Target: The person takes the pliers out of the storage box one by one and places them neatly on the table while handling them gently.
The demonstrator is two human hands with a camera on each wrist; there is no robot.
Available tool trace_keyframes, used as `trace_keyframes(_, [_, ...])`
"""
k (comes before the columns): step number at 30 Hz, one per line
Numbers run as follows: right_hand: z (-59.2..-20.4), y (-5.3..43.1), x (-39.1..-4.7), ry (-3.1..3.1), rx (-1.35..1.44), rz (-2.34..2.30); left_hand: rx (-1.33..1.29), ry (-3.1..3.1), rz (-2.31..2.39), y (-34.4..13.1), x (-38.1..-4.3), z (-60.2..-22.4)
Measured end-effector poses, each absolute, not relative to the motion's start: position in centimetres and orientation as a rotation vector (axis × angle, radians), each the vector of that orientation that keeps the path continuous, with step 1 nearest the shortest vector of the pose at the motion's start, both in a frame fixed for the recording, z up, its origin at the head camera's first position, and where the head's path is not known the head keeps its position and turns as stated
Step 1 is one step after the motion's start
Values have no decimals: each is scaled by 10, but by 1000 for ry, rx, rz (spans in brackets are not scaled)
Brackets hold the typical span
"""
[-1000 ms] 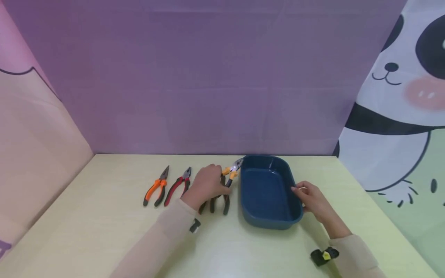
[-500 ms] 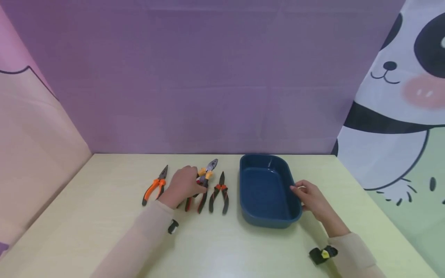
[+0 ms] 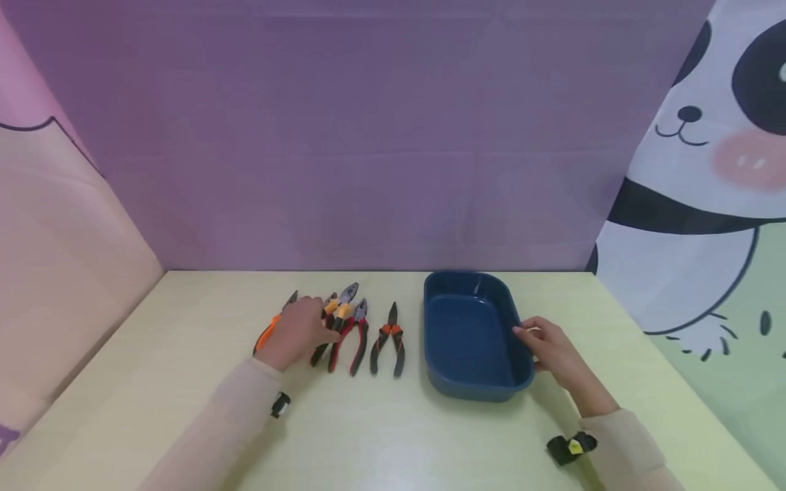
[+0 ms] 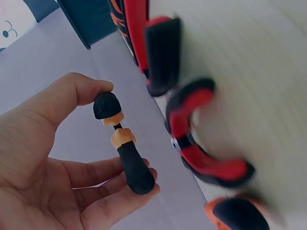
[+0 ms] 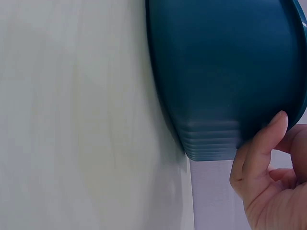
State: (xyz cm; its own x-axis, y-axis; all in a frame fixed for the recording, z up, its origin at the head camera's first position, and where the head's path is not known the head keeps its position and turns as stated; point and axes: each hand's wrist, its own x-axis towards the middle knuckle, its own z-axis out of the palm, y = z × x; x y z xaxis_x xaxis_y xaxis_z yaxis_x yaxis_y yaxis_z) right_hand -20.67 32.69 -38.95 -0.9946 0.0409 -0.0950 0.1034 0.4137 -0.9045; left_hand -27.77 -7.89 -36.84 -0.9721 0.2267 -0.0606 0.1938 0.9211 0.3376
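Yellow-and-black combination pliers point(image 3: 342, 311) are gripped in my left hand point(image 3: 297, 334), above the row of tools. In the left wrist view, the thumb and fingers clasp the outer sides of their handles point(image 4: 134, 165). Below and around that hand lie two red-and-black pliers, one point(image 3: 358, 334) plainly visible and another point(image 3: 318, 354) partly covered. Orange-and-black long-nose pliers point(image 3: 268, 334) at the left are mostly hidden by the hand. My right hand point(image 3: 549, 351) pinches the right rim of a deep blue basin point(image 3: 469, 341), which holds nothing visible.
Dark long-nose pliers with orange accents point(image 3: 391, 332) lie between the red-and-black pliers and the basin. The pale wooden table point(image 3: 393, 436) ends at a purple backdrop point(image 3: 381, 136). Printed cloths hang on both sides.
My left hand has carried the yellow-and-black pliers leftward from beside the basin, over the other tools. This uncovers the dark long-nose pliers and one red-and-black pair. The right hand stays on the rim.
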Motion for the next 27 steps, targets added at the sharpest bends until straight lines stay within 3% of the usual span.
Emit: trace_keyframes(27, [-391,327,-208,2613,124,-1661,149,2923,496,-153,-282,-379])
